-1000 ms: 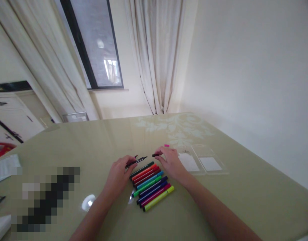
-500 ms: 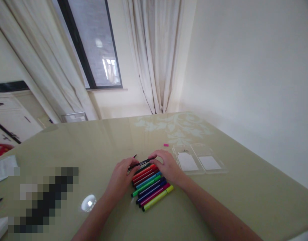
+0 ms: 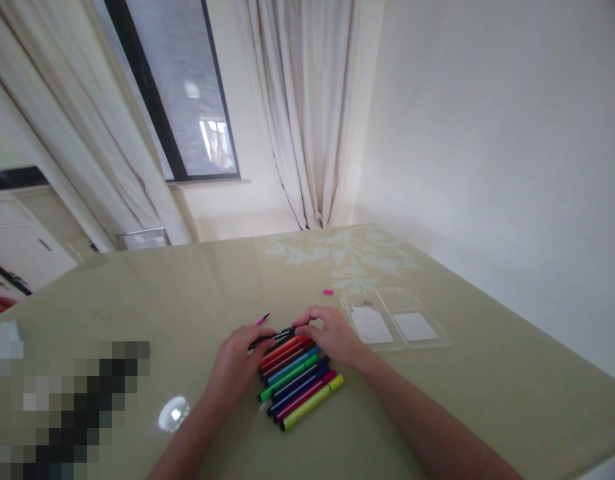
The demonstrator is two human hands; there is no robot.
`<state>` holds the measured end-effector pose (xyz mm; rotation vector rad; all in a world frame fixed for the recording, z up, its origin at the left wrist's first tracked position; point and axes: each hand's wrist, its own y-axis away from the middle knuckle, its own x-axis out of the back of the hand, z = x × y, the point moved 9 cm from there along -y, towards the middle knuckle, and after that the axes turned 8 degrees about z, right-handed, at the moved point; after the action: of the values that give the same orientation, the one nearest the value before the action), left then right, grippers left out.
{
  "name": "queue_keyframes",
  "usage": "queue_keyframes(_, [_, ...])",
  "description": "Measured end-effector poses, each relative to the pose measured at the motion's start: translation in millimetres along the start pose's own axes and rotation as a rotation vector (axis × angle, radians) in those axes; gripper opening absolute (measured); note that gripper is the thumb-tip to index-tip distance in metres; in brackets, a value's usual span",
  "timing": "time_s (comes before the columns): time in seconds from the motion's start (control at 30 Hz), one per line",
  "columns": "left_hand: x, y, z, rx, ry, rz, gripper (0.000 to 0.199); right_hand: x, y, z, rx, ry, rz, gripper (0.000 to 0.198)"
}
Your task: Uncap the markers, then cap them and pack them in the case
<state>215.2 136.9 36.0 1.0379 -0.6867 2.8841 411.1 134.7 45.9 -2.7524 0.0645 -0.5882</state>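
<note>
A black marker (image 3: 283, 335) lies at the far end of a row of markers, pinched at its two ends by my hands. My left hand (image 3: 238, 357) has its fingers closed on the left end, and my right hand (image 3: 330, 333) on the capped right end. Nearer to me in the row are a red-orange marker (image 3: 286, 350), a light blue marker (image 3: 295, 365), a green marker (image 3: 287, 380), a magenta marker (image 3: 306, 398) and a yellow marker (image 3: 311, 403), side by side and slanted. Beyond my left hand lies an uncapped pink marker (image 3: 262, 320), partly hidden.
A pink cap (image 3: 328, 292) lies past my right hand. To its right is an opened clear plastic case (image 3: 400, 346) with white paper inserts. A round shiny clear object (image 3: 173, 414) is by my left forearm. A blurred-out patch covers the table's left side.
Both hands have lowered slightly with the black marker, bringing it against the row. More of the pink marker shows beyond my left hand. The view has shifted a little.
</note>
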Motion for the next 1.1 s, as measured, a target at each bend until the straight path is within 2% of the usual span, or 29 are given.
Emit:
queue_keyframes(0.17, [-6.6,-1.2,-0.8,-0.006,0.015,-0.017,0.027,2.9,-8.4,1.0,0.09,0.106,0.0,0.01])
queue_keyframes(0.23, [-7.5,-1.6,-2.2,-0.025,-0.023,-0.013,0.028,9.9,-12.7,5.0,0.142,0.297,0.036,0.017])
queue_keyframes(0.33, [-9.4,-2.1,-6.8,-0.046,-0.106,-0.032,0.027,26.3,-16.6,18.0,0.177,0.717,0.131,0.033])
queue_keyframes(0.4, [-12.3,-2.8,-11.2,-0.047,-0.137,-0.075,0.028,31.3,-17.1,28.9,0.172,0.903,0.124,0.043])
queue_keyframes(0.47, [-11.2,-5.0,-16.5,-0.038,-0.148,-0.087,0.03,31.5,-16.7,37.0,0.16,0.984,0.079,0.039])
queue_keyframes(0.57, [1.9,-10.1,-29.4,0.005,-0.189,-0.004,0.035,29.8,-16.2,36.9,0.162,1.035,0.049,0.025])
queue_keyframes(0.67, [15.5,-12.4,-43.7,0.038,-0.31,0.082,0.036,32.6,-16.3,31.7,0.14,1.081,0.078,0.018])
queue_keyframes(0.83, [12.4,-11.5,-55.3,0.057,-0.403,0.03,0.03,35.6,-14.9,35.9,0.071,1.093,0.068,0.02])
queue_keyframes(1.0, [12.1,-13.7,-47.2,0.074,-0.275,0.057,0.026,30.9,-14.8,38.8,0.06,1.013,0.012,0.026])
queue_keyframes(1.1, [12.4,-13.8,-34.3,0.062,-0.117,0.08,0.023,28.4,-15.2,30.4,0.073,0.88,0.031,0.02])
